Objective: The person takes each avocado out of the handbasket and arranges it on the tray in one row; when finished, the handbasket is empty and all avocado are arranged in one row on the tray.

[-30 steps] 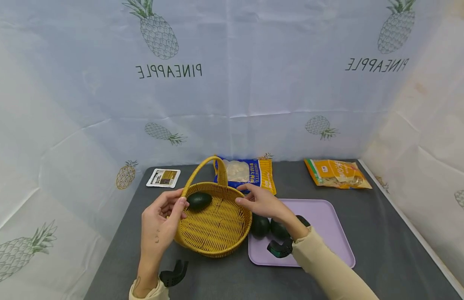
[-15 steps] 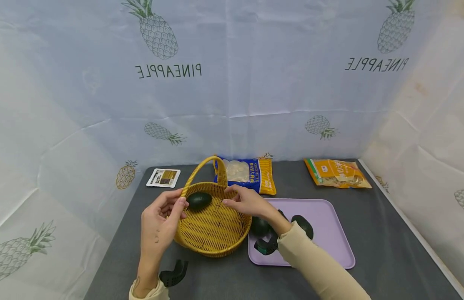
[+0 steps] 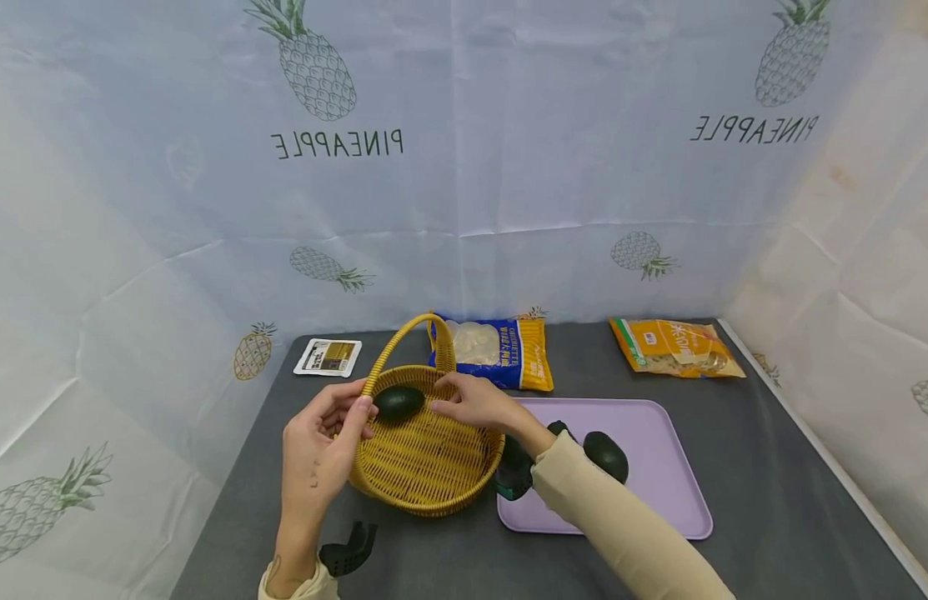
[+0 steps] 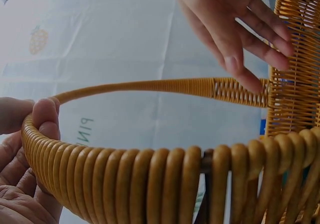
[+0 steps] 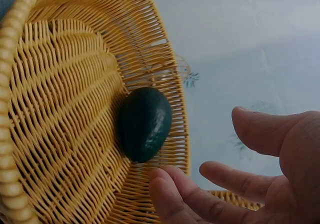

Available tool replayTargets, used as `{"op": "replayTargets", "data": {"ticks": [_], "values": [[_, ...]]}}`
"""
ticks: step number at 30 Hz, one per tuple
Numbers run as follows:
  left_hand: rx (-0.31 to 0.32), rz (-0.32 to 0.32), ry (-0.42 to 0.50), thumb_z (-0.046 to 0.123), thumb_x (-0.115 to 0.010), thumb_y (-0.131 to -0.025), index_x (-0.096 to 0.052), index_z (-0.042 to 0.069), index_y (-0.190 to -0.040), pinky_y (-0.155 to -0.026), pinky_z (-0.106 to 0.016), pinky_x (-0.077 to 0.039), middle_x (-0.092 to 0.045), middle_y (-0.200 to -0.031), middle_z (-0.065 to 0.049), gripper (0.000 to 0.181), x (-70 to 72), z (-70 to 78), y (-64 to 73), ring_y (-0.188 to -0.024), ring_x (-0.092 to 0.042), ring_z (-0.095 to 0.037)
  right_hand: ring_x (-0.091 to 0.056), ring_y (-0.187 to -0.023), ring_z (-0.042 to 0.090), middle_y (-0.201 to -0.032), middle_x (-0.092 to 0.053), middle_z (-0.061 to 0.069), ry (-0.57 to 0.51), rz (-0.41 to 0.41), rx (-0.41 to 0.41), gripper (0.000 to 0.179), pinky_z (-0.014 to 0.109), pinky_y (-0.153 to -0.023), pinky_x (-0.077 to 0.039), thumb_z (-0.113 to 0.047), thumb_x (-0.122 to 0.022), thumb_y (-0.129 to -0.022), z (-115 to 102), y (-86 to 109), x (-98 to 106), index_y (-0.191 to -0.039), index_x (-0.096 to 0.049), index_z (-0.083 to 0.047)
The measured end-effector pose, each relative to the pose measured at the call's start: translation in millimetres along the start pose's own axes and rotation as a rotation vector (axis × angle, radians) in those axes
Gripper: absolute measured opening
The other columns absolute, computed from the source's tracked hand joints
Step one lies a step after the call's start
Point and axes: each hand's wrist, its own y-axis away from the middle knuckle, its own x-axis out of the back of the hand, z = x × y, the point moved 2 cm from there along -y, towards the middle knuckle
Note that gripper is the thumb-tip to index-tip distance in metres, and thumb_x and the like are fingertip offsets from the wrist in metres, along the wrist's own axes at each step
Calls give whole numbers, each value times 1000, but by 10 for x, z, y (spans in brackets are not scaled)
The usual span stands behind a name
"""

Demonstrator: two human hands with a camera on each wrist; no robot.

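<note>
In the head view my left hand grips the arched handle of a yellow-brown wicker basket. A dark green avocado lies inside against the basket's far left wall. Over the basket's right side is my right hand, its fingers spread with nothing held. The right wrist view shows those fingers near the avocado but apart from it. To the right, a lilac tray bears another avocado and more dark green shapes, partly hidden by my right forearm.
Behind the basket lies a blue and yellow food bag. An orange food bag is at the back right, and a small white packet at the back left. The dark table ends at a cloth wall printed with pineapples.
My right hand has moved left, from the basket's right rim to over its inside. My left hand keeps its grip on the handle, and the basket has stayed in place.
</note>
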Motion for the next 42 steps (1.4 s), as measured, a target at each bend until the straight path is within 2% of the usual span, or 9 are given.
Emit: {"op": "replayTargets", "data": {"ticks": [5, 14, 23, 30, 42], "values": [[-2, 0, 0, 0, -69, -95, -74, 4, -114, -54, -20, -52, -72, -84, -12, 20, 11, -1, -1, -59, -64, -11, -67, -107, 26, -123, -67, 13, 44, -23, 26, 47, 45, -90, -56, -35, -61, -102, -24, -83, -70, -139, -57, -7], [11, 0, -9, 2, -69, -95, -74, 6, -114, -54, -20, -51, -71, -84, -11, 20, 24, -5, -2, -59, -63, -14, -68, -99, 23, -115, -70, 11, 130, -92, 71, 44, 40, -86, -56, -32, -62, -102, -17, -225, -174, -136, -59, -5], [11, -6, -6, 2, -69, -95, -74, 5, -113, -55, -20, -52, -72, -84, -9, 20, 18, -13, -8, -59, -63, -12, -67, -110, 25, -122, -68, 11, 123, -108, 34, 40, 42, -93, -56, -30, -61, -102, -93, -348, -200, -136, -59, -8], [11, -11, 6, 2, -69, -95, -74, 5, -113, -56, -20, -53, -72, -84, -10, 20, 12, -16, -21, -59, -64, -12, -67, -109, 27, -122, -67, 13, 80, -128, -1, 40, 44, -93, -55, -25, -59, -103, -104, -416, -191, -140, -55, -8], [1, -18, 14, 1, -68, -95, -74, 5, -113, -55, -21, -53, -71, -84, -10, 19, 6, -23, -28, -59, -64, -12, -68, -108, 27, -122, -68, 13, 100, -152, -21, 45, 43, -93, -55, -26, -61, -102, -46, -488, -297, -143, -52, -10]]}}
